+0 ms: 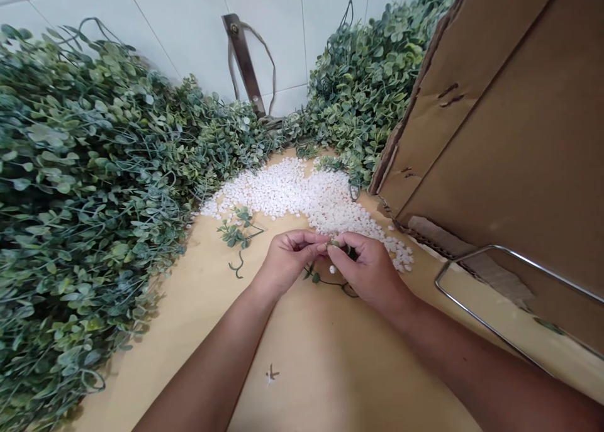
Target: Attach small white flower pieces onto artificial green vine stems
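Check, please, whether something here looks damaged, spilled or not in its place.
The cardboard at right looks damaged: its near-left edge is ragged and its face has small tears. The white pieces lie loose across the yellowish surface, which looks like a spill but may be intended.

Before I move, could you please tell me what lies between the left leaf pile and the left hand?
A small sprig and a curled stem lie between the leaf pile and the left hand, with white beads just beyond, in the head view.
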A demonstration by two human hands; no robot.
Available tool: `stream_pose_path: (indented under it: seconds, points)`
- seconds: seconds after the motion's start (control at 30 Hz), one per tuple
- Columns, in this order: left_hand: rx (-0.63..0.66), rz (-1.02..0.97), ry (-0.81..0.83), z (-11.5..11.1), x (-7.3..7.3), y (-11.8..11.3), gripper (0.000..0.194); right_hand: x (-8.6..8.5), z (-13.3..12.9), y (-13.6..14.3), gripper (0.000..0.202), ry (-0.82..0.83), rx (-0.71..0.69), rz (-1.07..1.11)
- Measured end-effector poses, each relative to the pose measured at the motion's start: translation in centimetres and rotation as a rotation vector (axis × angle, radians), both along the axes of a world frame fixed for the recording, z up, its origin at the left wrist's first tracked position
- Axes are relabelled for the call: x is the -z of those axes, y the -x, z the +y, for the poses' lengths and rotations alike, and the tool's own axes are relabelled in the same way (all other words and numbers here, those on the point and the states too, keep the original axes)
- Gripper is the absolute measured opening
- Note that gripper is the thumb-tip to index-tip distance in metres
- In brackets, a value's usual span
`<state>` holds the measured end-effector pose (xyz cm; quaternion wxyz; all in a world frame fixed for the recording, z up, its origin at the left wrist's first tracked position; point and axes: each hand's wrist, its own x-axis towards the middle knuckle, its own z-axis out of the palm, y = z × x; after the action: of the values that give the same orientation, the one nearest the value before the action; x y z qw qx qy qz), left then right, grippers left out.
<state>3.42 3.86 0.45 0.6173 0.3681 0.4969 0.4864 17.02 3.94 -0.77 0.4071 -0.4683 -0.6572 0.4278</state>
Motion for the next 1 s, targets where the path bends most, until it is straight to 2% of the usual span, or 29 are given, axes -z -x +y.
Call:
stream_pose_path:
  seconds: [0.2,0.37,0.5,0.63,0.7,0.8,0.83,0.87,0.9,1.0]
  points:
    - [-0.003,-0.018,0.003,0.0,0.3,-0.1,0.024,0.0,0.2,0.0,0.018,0.020,-0.022,0.034]
    - [0.040,0.116,-0.055,0.3,-0.4,2.1,0.028,-0.8,0.4,-0.3,0.021,0.039,-0.054,0.062]
    - [0.264,0.295,-0.064,0.3,-1.6,4.5,0.026,-1.0,0.5,-0.5,0.021,0.049,-0.016,0.095]
    - [0.461,0.346,-0.064,0.2,-2.2,5.4,0.029,-1.2,0.6,-0.7,0.020,0.057,0.025,0.154]
    - [0.500,0.337,-0.049,0.2,-2.2,5.4,0.030,-1.8,0.6,-1.2,0.026,0.116,-0.082,0.224]
    - [0.524,0.340,-0.030,0.2,-1.9,5.4,0.027,-3.1,0.5,-2.1,0.049,0.280,-0.532,0.397]
    - [0.524,0.351,-0.039,0.2,-1.9,5.4,0.025,-3.4,0.6,-2.3,0.056,0.324,-0.652,0.446]
    - [0.518,0.364,-0.056,0.2,-1.9,5.3,0.023,-3.6,0.6,-2.5,0.059,0.344,-0.691,0.473]
    - [0.507,0.374,-0.077,0.2,-1.9,5.2,0.022,-3.6,0.7,-2.5,0.058,0.335,-0.642,0.464]
    - [0.445,0.374,-0.136,0.0,-2.0,4.6,0.020,-2.6,0.9,-1.8,0.037,0.155,-0.233,0.239]
